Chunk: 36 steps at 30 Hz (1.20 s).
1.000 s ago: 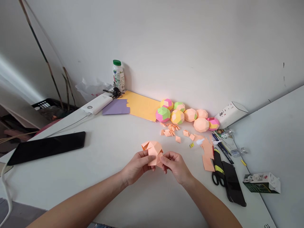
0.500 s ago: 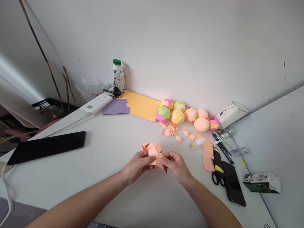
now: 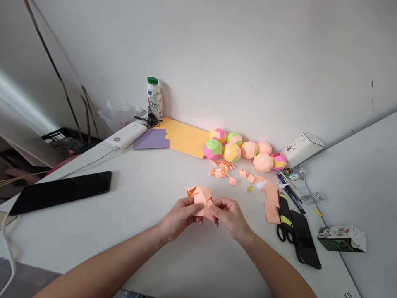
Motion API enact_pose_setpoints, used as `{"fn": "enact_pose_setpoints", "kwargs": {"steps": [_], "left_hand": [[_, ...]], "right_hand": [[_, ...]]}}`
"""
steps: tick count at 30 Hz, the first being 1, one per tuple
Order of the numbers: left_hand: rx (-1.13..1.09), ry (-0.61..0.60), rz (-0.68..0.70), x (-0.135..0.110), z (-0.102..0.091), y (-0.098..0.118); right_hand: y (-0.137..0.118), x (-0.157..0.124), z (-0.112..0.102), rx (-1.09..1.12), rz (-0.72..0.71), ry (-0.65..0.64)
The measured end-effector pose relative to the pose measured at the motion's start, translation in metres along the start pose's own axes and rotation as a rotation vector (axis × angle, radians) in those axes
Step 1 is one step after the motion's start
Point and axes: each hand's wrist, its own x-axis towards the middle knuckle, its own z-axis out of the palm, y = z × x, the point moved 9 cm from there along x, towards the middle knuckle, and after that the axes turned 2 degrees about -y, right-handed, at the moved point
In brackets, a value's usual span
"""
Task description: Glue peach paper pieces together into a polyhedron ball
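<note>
A peach folded-paper piece (image 3: pixel 201 198), faceted and partly ball-shaped with an open flap at its upper left, is held over the table between both hands. My left hand (image 3: pixel 182 213) grips its left side, thumb on the front face and fingers behind. My right hand (image 3: pixel 228 215) pinches its right edge between thumb and fingers. The fingertips behind the paper are partly hidden. Beyond the hands lies a small heap of folded peach paper pieces (image 3: pixel 223 167). Several finished-looking faceted paper balls (image 3: pixel 263 162) in peach, yellow, green and pink stand behind the heap.
On the right lie peach paper scraps (image 3: pixel 271 203), a box cutter (image 3: pixel 285 211), scissors (image 3: pixel 281 233), pens (image 3: pixel 290 188), a black phone (image 3: pixel 305 240) and a carton (image 3: pixel 341 239). At left are a black tablet-like slab (image 3: pixel 62 191), power bank (image 3: pixel 127 135), yellow sheet (image 3: pixel 186 136) and bottle (image 3: pixel 155 99).
Almost nothing differs. The paper piece has shifted very slightly to the right in the hands, and both hands keep their grip.
</note>
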Motion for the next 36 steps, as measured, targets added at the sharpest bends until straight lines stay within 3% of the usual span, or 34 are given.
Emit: {"fn": "enact_pose_setpoints", "kwargs": {"steps": [10,36], "left_hand": [[0.000,-0.003,0.036,-0.0007,0.0008,0.0021],[0.046,-0.041,-0.011,-0.0005,0.0067,-0.0026]], "right_hand": [[-0.0004,-0.0011,0.0014,0.058,0.012,0.032],[0.0026,-0.0009,0.0077,0.018,0.034,-0.053]]}}
